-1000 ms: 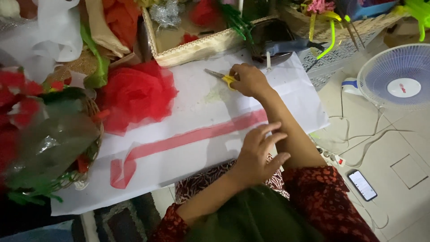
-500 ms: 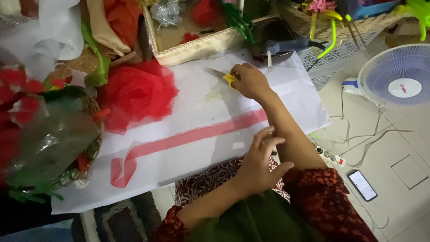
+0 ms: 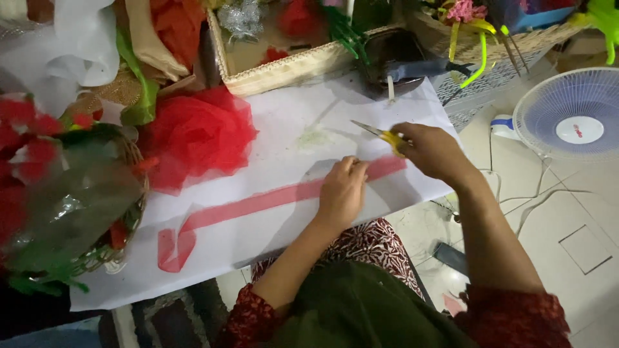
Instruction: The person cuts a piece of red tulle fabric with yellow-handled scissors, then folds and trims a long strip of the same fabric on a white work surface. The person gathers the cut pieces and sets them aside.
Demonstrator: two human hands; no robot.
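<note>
1. Ribbon (image 3: 258, 205): long translucent red strip, lying flat across the white sheet (image 3: 284, 135); near end curls into a loop, far end runs under the left hand. This is the landmark for all entries below
2. Left hand (image 3: 342, 192): palm down on the ribbon close to its far end, fingers together and nearly flat, pressing rather than gripping; nothing enclosed in it
3. Right hand (image 3: 433, 151): just beyond the ribbon's far end, fingers curled tight around the yellow handles of the scissors (image 3: 382, 133)
4. Scissors: slim blades pointing away from the right hand, above the ribbon and not touching it; whether the blades are parted cannot be told
5. Handling of the ribbon, as a judgement: very light, limp, thin mesh or gauze; likely to slide or wrinkle on the smooth sheet and to fray at a cut edge. Best pinned flat close to the working end, or pinched by its edges; the looped end lifts easily
6. Red net (image 3: 196, 138): bunched ball, above the ribbon's middle, apart from it
7. Tray (image 3: 284, 69): pale woven rim, well above the ribbon, past the sheet's far edge
8. Fan (image 3: 574, 116): white, on the floor, well right of the ribbon's far end
9. Basket (image 3: 71, 206): with red and green wrap, left of the ribbon's loop
</note>
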